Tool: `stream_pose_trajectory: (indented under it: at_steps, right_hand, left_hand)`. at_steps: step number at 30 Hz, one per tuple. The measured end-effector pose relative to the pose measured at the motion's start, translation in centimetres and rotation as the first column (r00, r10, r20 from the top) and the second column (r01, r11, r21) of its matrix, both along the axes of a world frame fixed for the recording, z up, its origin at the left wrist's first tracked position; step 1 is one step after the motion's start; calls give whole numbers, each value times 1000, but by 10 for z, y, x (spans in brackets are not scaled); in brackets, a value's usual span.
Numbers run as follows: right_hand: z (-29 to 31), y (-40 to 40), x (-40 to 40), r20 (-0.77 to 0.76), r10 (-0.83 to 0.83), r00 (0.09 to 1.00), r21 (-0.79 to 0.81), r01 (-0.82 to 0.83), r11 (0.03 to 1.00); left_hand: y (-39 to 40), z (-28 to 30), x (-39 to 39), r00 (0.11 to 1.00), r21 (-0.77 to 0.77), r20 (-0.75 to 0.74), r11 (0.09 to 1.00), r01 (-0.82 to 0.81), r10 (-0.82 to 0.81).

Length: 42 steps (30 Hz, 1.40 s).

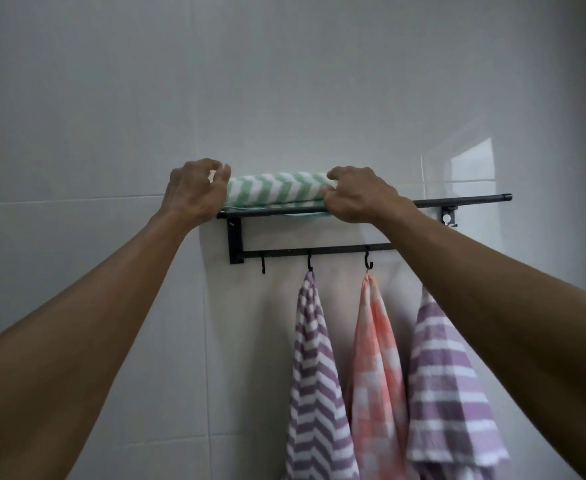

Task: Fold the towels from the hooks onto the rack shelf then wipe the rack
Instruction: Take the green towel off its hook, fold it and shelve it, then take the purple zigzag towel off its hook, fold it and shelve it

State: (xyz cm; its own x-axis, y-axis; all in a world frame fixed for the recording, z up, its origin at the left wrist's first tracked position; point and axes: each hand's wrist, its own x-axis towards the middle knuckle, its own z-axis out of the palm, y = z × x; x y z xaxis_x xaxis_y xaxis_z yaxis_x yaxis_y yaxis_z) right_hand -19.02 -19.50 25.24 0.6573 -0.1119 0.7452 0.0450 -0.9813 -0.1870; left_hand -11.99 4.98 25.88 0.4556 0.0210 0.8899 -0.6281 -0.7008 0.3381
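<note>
1. We see a white tiled wall behind a black rack.
2. The folded green towel lies on its shelf.
3. Our left hand seems loosely curled at the towel's end; our right hand grips the other end.

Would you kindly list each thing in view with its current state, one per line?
Green towel: folded, lying on the rack shelf.
Left purple towel: hanging from a hook, unfolded.
Pink towel: hanging from a hook, unfolded.
Right purple towel: hanging, its hook hidden by the arm.
Leftmost hook: bare.
Left hand: at the green towel's left end, fingers curled.
Right hand: on the green towel's right end.
</note>
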Motion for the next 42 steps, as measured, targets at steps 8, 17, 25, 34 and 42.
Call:
stream_pose_trajectory:
  at_steps: [8, 17, 25, 34, 42]
  right_hand:
    - [-29, -31, -27, 5, 125, 992, 71, -125, 990]
    - [-95, -87, -31, -173, 324, 930, 229, -282, 932]
    - [-167, -97, 29, -330, 421, 845, 384, -287, 877]
    - [-192, -73, 112, -332, 446, 832, 489, -252, 835]
    - [-195, -57, 164, -195, 520, 831, 658, -282, 698]
  left_hand:
    - [-42, -42, -36, 1000, -84, 17, 996, 6, -4]
    - [-113, -137, -42, 960, -167, -256, 983, 70, -112]
    - [-122, -225, 11, 813, -191, -573, 982, -12, -101]
    - [-131, -242, 89, 749, -254, -618, 962, 100, -241]
    - [-144, -233, 144, 739, -273, -518, 902, 335, -431]
